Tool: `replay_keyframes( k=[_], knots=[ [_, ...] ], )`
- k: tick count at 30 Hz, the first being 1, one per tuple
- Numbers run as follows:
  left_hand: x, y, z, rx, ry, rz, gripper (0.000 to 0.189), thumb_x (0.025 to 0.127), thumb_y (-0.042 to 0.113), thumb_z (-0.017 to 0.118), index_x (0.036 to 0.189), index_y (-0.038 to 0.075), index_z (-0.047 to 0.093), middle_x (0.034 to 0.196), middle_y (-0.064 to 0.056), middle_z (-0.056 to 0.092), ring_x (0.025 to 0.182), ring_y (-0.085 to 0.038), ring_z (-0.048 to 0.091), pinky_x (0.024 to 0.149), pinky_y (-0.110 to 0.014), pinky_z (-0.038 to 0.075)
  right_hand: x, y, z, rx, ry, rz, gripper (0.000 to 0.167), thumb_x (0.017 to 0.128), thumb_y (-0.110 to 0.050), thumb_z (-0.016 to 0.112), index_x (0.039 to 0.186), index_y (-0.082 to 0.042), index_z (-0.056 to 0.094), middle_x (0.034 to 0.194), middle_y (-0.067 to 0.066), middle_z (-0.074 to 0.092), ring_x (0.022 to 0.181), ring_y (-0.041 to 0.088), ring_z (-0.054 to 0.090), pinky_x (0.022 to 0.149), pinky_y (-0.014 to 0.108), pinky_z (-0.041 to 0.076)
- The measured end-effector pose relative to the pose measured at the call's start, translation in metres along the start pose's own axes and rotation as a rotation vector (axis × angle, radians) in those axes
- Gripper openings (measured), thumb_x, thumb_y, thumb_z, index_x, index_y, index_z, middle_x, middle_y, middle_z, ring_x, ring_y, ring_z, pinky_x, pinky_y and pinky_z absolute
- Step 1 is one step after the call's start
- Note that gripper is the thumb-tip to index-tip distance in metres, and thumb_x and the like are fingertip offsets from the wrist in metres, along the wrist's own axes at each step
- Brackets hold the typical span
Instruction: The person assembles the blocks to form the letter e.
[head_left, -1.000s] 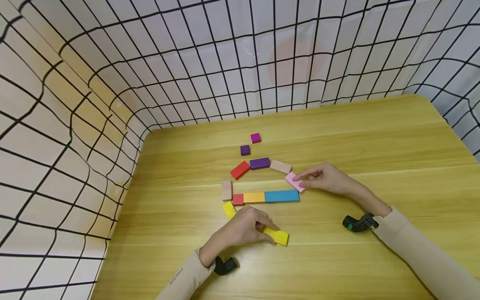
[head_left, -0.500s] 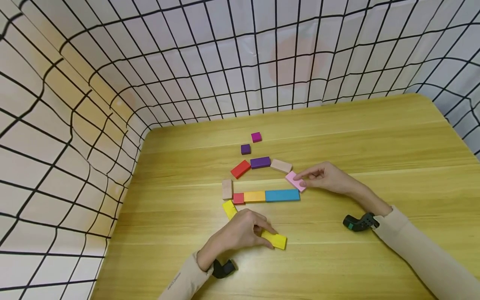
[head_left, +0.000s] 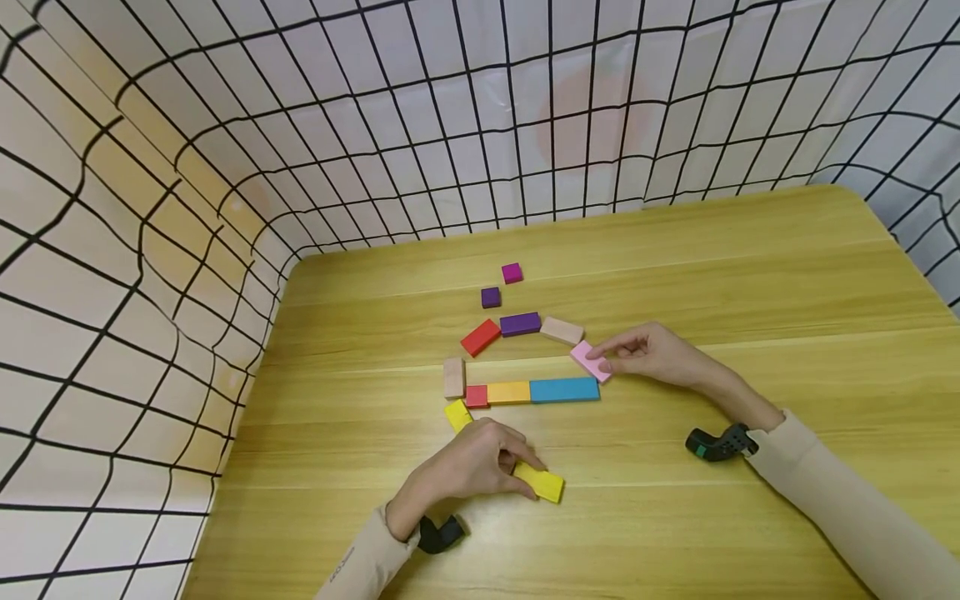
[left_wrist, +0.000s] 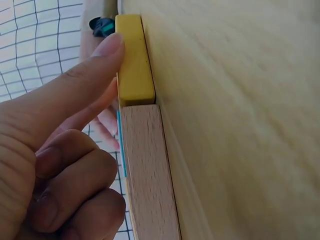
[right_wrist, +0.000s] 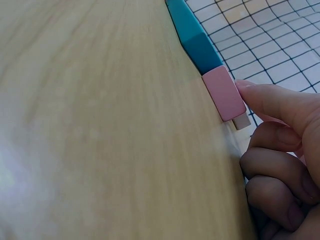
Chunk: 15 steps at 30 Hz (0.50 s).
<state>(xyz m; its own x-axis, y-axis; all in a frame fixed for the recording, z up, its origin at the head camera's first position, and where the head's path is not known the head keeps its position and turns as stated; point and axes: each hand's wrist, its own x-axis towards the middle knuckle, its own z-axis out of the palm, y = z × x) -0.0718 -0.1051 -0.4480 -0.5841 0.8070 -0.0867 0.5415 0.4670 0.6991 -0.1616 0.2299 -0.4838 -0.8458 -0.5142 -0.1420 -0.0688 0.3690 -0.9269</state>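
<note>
My left hand (head_left: 476,462) pinches a yellow block (head_left: 546,485) between thumb and index finger, low on the table. In the left wrist view the thumb lies on that yellow block's (left_wrist: 135,60) side, and a plain wooden block (left_wrist: 148,170) stands end to end with it; the hand hides this one from the head view. My right hand (head_left: 651,357) pinches a pink block (head_left: 585,357), whose lower end meets the right end of a blue block (head_left: 564,390). In the right wrist view the pink block (right_wrist: 224,93) sits against the blue one (right_wrist: 197,42).
Left of the blue block run an orange block (head_left: 508,392) and a red block (head_left: 477,396). Above them curve a red block (head_left: 480,337), a purple block (head_left: 520,324) and a wooden block (head_left: 562,330). Further left are a wooden block (head_left: 453,378) and a yellow block (head_left: 457,414). Small cubes (head_left: 491,297) lie behind.
My left hand has slid a little left and toward me with the yellow block, whose free end has turned slightly toward me. The right hand stays on the pink block.
</note>
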Motion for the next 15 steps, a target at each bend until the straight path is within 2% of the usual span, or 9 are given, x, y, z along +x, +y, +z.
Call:
replay_keyframes(
  k=[5,12,15],
  knots=[
    [-0.002,-0.002,-0.002,-0.014,-0.016,0.001,0.031,0.079,0.025,0.092,0.107,0.014,0.083,0.080,0.006,0.071,0.060,0.008,0.038,0.057,-0.009,0.032,0.001,0.001,0.001,0.005,0.008,0.001,0.025,0.096,-0.016,0.075,0.118,-0.006,0.078,0.058,-0.007,0.035,0.057,0.004,0.032,0.053,0.026,0.030],
    [-0.009,-0.008,-0.011,-0.183,-0.018,-0.024,0.033,0.078,0.017,0.092,0.109,0.013,0.083,0.071,0.002,0.055,0.061,0.003,0.033,0.058,-0.014,0.029,0.001,0.001,0.000,0.006,0.010,0.012,0.025,0.096,-0.018,0.076,0.118,-0.008,0.079,0.058,-0.007,0.036,0.057,0.005,0.032,0.053,0.026,0.030],
    [-0.010,-0.009,-0.012,-0.185,-0.025,-0.009,0.036,0.078,0.018,0.092,0.112,0.013,0.082,0.070,0.005,0.049,0.062,0.003,0.032,0.059,-0.014,0.028,0.001,0.002,0.000,0.005,0.011,0.011,0.025,0.096,-0.019,0.076,0.118,-0.008,0.079,0.058,-0.007,0.036,0.057,0.005,0.032,0.053,0.026,0.030]
  ],
)
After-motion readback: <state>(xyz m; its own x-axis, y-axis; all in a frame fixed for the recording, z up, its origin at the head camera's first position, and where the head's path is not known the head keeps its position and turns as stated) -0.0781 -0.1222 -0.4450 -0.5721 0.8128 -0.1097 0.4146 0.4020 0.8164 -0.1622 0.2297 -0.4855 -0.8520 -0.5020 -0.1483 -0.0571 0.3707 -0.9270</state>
